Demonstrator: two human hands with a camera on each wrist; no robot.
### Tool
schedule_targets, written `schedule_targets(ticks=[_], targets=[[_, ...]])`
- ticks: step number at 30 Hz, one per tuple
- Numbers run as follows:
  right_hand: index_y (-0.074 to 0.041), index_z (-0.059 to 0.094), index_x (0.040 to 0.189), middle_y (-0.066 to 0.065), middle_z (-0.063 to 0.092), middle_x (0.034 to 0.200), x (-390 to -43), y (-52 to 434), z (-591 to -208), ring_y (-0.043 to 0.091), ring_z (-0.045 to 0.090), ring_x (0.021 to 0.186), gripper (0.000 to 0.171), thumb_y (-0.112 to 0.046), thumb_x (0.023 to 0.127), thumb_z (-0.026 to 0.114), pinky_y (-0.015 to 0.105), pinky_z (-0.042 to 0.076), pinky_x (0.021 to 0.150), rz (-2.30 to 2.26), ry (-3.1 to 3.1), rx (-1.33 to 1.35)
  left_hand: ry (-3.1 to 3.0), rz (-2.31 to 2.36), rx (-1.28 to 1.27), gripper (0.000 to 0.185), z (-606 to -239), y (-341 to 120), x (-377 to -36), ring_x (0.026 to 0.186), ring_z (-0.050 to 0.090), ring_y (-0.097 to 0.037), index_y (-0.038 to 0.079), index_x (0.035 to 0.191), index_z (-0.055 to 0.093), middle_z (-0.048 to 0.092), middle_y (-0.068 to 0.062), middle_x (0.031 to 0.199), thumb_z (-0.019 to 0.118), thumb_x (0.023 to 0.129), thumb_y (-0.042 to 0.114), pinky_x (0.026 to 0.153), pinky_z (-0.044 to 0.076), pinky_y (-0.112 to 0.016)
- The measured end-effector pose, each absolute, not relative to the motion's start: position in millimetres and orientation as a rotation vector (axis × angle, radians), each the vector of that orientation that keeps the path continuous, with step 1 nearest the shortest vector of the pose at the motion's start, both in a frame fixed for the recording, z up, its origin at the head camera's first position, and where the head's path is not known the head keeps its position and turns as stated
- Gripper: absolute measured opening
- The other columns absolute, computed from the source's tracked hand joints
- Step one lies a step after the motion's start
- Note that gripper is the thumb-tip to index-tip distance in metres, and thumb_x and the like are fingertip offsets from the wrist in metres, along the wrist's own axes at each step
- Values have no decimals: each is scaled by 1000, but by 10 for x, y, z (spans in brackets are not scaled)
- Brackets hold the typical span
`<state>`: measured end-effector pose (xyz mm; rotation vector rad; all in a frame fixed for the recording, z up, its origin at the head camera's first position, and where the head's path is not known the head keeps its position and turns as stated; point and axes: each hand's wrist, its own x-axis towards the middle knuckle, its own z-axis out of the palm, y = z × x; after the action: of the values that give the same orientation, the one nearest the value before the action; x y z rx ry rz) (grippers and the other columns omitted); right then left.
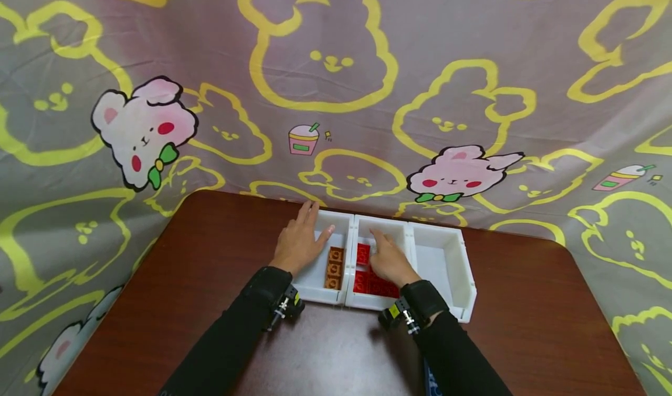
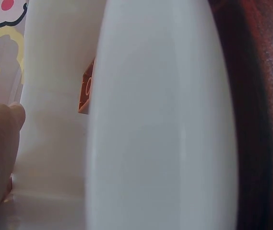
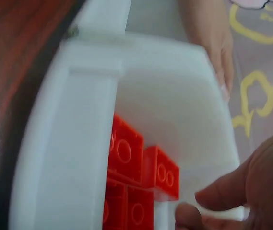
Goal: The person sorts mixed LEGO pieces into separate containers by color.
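the left hand lies over the left side of the left white bin, fingers straight, thumb spread wide of them, with nothing seen in its grip; i cannot tell whether it touches the rim. the right hand reaches over the middle white bin, index finger extended towards the back wall; in the right wrist view a small gap shows between thumb and fingertip, with nothing seen between.

the red blocks lie in the middle bin, hollow undersides and round tubes facing up. the group by the front wall has its long axis running left to right; a lone red block sits behind, near the left divider, close to the right hand. in the left bin the orange-brown blocks make a row along the right wall, long axis front to back, hollow sides up.

the right white bin stands beside these on the brown table. a blue item lies partly hidden by the right sleeve
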<state>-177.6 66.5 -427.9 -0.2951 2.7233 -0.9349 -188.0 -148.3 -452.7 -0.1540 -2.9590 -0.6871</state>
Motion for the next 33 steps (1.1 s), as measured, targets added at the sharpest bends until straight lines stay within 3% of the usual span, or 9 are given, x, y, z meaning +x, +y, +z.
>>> schedule_targets(ticks=[2,3,6,8,10,15,21,28,33], targets=[[1,33,150,26,43,143,-1805,665,-4298,39,38,133,58,1,92,39,49,32,107,-938,2698,-316,-2962,-690,-152,76,-4528,-1489,-1880,119,49,-45,11,156,21,19,-11,159,46,98,54,97,39,-58],[0,31,151,25,44,142,-1817,662,-4303,38,44,128,59,2,92,38,47,36,103,-947,2675,-321,-2964,-691,-152,76,-4527,-1491,-1882,119,49,-45,11,156,21,19,-11,159,46,98,54,97,39,-58],[-3,29,152,22,52,136,-1823,663,-4313,30,59,88,62,4,90,37,37,46,76,-987,2600,-291,-2970,-695,-151,76,-4535,-1486,-1880,120,48,-45,12,156,20,18,-10,160,45,98,55,98,39,-59],[-5,28,153,20,53,134,-1814,662,-4310,22,50,64,65,5,89,38,31,40,60,-1015,2557,-261,-2965,-690,-149,76,-4537,-1485,-1882,120,49,-44,12,156,20,19,-11,159,45,99,54,97,39,-59],[-6,26,153,20,52,135,-1794,665,-4297,17,43,53,67,6,89,39,28,37,54,-1044,2521,-247,-2958,-685,-144,76,-4539,-1486,-1885,119,49,-44,12,156,20,19,-11,159,45,98,54,97,39,-59],[-7,33,151,20,51,136,-1668,731,-4177,17,48,61,63,7,90,43,29,40,57,-1065,2584,-336,-2956,-686,-146,76,-4545,-1490,-1887,118,50,-45,11,156,21,20,-11,159,46,99,54,96,40,-59],[-10,49,142,15,55,131,-1316,1038,-3885,28,58,104,50,4,95,48,44,51,83,-1024,2806,-495,-2950,-694,-161,76,-4528,-1477,-1896,117,50,-45,10,156,20,19,-12,159,45,99,54,95,40,-59],[-13,64,127,8,59,117,-776,1594,-3799,20,55,82,49,12,89,48,33,49,62,-731,3008,-513,-2952,-719,-163,76,-4519,-1480,-1898,116,51,-45,9,156,20,19,-13,159,45,99,53,95,40,-59],[-16,70,119,12,59,111,-516,1889,-3931,22,58,83,43,9,90,50,45,54,71,-514,2979,-356,-2948,-713,-167,75,-4518,-1489,-1888,113,53,-45,9,156,21,20,-14,158,45,99,52,89,44,-58]])
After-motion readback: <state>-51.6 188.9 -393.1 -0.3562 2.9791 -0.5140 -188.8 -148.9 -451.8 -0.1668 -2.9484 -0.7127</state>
